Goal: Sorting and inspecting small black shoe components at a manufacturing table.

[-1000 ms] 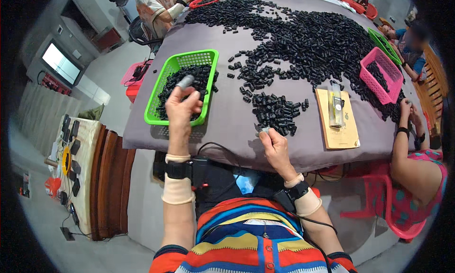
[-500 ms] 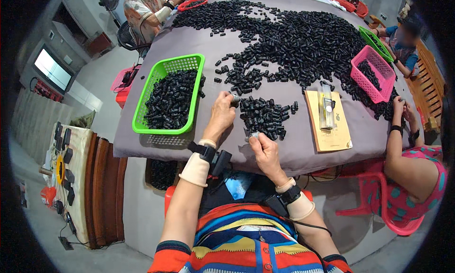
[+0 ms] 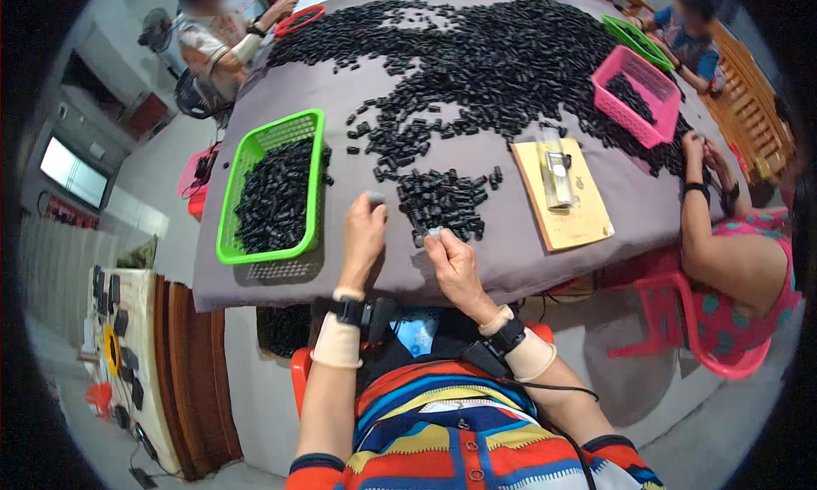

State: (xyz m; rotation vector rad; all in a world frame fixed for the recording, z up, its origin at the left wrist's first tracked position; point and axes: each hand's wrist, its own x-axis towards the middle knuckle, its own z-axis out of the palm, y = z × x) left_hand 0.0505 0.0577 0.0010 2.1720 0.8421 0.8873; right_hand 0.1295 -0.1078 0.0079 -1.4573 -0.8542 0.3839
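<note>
A small heap of short black cylindrical pieces [image 3: 442,199] lies on the grey tablecloth before me. At its near edge my right hand [image 3: 458,271] is closed in a pinch, a pale grey cover on a fingertip. What it pinches is too small to tell. My left hand [image 3: 363,241] is just left of the heap, fingers curled together, with a grey cover on a fingertip; anything inside is hidden. Left of that hand stands a green plastic basket [image 3: 320,162] holding many of the same black pieces.
A large spread of black pieces [image 3: 511,64] covers the far table. To the right lie a yellow notepad [image 3: 585,222] with a clear plastic case [image 3: 557,179] on it, and a pink basket [image 3: 672,120]. Co-workers sit at right and far left; a co-worker's hands [image 3: 706,154] are at the right edge.
My left hand has drawn back toward me, away from the heap's far left side. My right hand stays pinched at the heap's near edge. The whole view has shifted slightly.
</note>
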